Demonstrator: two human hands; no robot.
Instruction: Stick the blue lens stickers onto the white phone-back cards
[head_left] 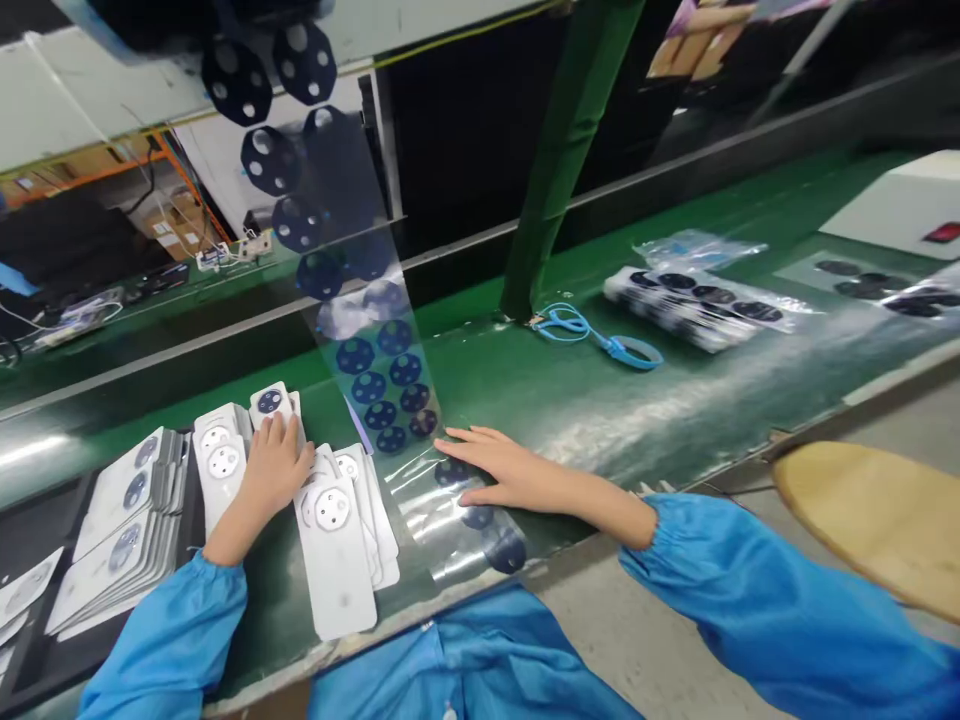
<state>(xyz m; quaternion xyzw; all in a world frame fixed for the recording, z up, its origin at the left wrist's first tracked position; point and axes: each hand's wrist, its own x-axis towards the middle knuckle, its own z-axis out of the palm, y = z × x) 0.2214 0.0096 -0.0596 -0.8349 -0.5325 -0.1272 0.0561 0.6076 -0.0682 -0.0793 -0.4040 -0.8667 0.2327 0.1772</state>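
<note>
My left hand (pixel 274 468) is closed over the lower part of a white flat panel (pixel 268 400) with a dark round patch near its top. To its left lie stacked white panels (pixel 219 465) with pale, holed circles. More such panels (pixel 337 570) overlap just right of the hand. My right hand (pixel 506 472) lies open, fingers stretched out, on a clear film strip (pixel 420 510) bearing dark holed discs. Behind it, the strip (pixel 379 350) rises with rows of discs. Part of the strip is hidden under the right hand.
A black tray (pixel 191 500) at left holds stacked panels with dark discs. A green post (pixel 551 180) stands behind the bench (pixel 480 370). Farther right lie a blue strap (pixel 630 350), a bagged stack of disc sheets (pixel 690 305) and a white box (pixel 900 205). A wooden stool top (pixel 870 520) is at right.
</note>
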